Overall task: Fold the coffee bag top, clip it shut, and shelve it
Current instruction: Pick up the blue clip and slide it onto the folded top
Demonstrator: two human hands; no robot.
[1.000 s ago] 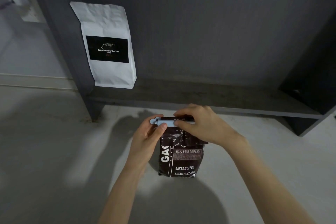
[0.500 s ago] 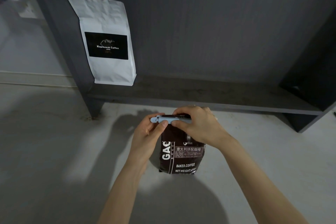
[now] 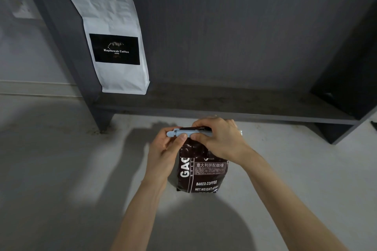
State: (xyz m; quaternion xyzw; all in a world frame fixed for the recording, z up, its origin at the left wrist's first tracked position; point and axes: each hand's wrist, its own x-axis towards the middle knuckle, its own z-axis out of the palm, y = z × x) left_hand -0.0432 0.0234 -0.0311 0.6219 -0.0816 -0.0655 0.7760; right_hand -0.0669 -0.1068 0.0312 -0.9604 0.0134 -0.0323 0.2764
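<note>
A dark brown coffee bag (image 3: 204,173) with white print stands upright on the grey floor in front of the shelf. A pale blue clip (image 3: 189,133) lies across its folded top. My left hand (image 3: 165,149) pinches the clip's left end between thumb and fingers. My right hand (image 3: 220,140) covers the clip's right part and the bag's top right corner, pressing down on it. Whether the clip is fully snapped shut is hidden by my fingers.
A dark grey shelf unit stands ahead, its low board (image 3: 224,104) just beyond the bag. A white coffee bag (image 3: 116,47) with a black label stands on the board's left end against the side panel (image 3: 61,36). The unit's right side panel (image 3: 346,79) rises at right.
Both hands stay on the clip and bag top; the left thumb has shifted slightly along the clip. The bag stands in the same spot.
</note>
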